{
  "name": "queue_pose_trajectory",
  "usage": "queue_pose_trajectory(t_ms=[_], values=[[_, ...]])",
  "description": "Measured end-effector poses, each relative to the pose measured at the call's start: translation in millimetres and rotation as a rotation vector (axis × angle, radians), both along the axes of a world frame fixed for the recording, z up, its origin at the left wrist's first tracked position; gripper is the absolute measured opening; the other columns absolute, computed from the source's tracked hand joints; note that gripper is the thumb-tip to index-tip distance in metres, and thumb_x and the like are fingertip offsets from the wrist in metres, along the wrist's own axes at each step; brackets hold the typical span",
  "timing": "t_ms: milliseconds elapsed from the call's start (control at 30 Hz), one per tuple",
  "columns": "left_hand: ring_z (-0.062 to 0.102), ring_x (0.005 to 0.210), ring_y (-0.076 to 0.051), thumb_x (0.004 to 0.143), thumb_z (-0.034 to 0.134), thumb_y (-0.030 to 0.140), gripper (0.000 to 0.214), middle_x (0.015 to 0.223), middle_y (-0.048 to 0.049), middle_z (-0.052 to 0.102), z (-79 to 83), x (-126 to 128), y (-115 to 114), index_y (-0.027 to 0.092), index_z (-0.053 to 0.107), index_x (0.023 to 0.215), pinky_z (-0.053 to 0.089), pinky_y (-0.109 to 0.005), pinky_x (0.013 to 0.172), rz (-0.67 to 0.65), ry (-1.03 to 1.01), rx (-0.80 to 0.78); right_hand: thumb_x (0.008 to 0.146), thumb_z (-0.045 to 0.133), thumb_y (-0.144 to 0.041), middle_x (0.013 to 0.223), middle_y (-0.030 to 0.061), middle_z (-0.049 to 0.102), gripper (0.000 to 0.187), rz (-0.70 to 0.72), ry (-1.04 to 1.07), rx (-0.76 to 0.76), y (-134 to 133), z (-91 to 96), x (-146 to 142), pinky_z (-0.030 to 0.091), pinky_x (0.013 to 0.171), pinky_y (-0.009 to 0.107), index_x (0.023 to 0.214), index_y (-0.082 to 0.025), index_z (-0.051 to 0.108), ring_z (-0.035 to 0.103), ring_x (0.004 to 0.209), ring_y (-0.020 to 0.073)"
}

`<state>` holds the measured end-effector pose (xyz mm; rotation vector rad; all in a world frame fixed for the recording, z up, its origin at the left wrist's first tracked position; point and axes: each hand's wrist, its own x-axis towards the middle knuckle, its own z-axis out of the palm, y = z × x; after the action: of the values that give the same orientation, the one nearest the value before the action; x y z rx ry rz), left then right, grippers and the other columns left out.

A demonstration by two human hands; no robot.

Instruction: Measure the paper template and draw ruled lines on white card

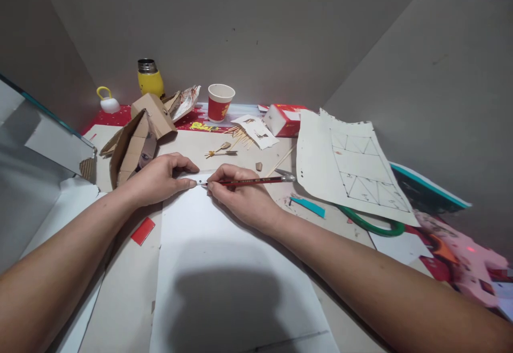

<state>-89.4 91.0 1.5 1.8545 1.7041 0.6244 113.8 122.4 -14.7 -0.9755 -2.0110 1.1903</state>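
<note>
My right hand (240, 195) pinches a dark red pencil (262, 180) near its tip; the shaft points right and the tip is low over a white sheet of paper (192, 219). Just left of it, my left hand (164, 179) holds a pale, narrow ruler (202, 178) down at the sheet's far end, thumb on the near side and fingers on the far side. The fingers cover most of the ruler. A faint dark line shows near the sheet's bottom edge, and a shadow falls across it.
Behind my hands are cardboard pieces (132, 147), a yellow flask (150, 83), a red paper cup (220, 104) and thin sticks (241, 138). To the right lie a sheet with a truss drawing (320, 155), a teal strip (308, 207) and a green ring (372, 227). Grey walls enclose the desk.
</note>
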Motion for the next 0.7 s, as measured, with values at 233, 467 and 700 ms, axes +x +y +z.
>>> queue_pose_trajectory(t_ms=[233,467,700], values=[[0.067,0.100,-0.027,0.074,0.068,0.050,0.042,0.106,-0.0058,0.073,-0.2,1.0,-0.2,0.022,0.073,0.105,0.050,-0.041,0.092,0.012,-0.028,-0.004,0.079,0.058,-0.020,0.064,-0.0030,0.061,0.007,0.002,-0.014,0.015,1.1,-2.8,-2.1,0.039,0.057,0.024,0.074,-0.018,0.063,0.052,0.058,0.0110],[0.066,0.100,-0.026,0.075,0.067,0.049,0.043,0.106,-0.0064,0.073,2.3,2.7,-1.3,0.020,0.072,0.107,0.050,-0.041,0.092,0.006,-0.009,-0.006,0.080,0.058,-0.019,0.064,-0.0029,0.061,0.008,0.000,-0.012,0.053,1.4,-6.7,-1.5,0.039,0.057,0.024,0.075,-0.018,0.064,0.052,0.060,0.0115],[0.067,0.095,-0.026,0.076,0.065,0.048,0.041,0.103,-0.0063,0.073,1.2,0.6,0.5,0.020,0.072,0.105,0.051,-0.039,0.087,-0.001,0.042,0.018,0.080,0.057,-0.015,0.067,-0.0020,0.062,0.009,0.002,-0.028,0.080,0.6,-3.4,-2.7,0.039,0.061,0.024,0.074,-0.018,0.063,0.053,0.064,0.0122]])
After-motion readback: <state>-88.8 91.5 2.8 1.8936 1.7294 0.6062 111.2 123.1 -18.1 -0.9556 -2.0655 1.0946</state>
